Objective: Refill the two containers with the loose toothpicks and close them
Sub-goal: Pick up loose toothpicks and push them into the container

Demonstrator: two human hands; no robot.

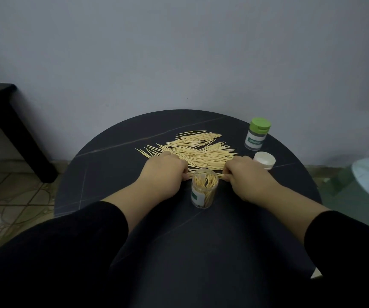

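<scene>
Pinching a toothpick bundle [221, 175] by its ends, left hand [164, 173] and right hand [247, 175] both curled, just behind the part-full open container [204, 192]. Could clip the rim and tip it, or scatter sticks, if brought in horizontal. More loose toothpicks [198, 147] beyond, white lid [265, 160] right.

Only text I can actually read from here: "TOOTHPICK" in white on the green label [254, 140] of the green-lidded jar [259, 126]. Nothing legible on the open jar [204, 192], it's turned sideways.
</scene>
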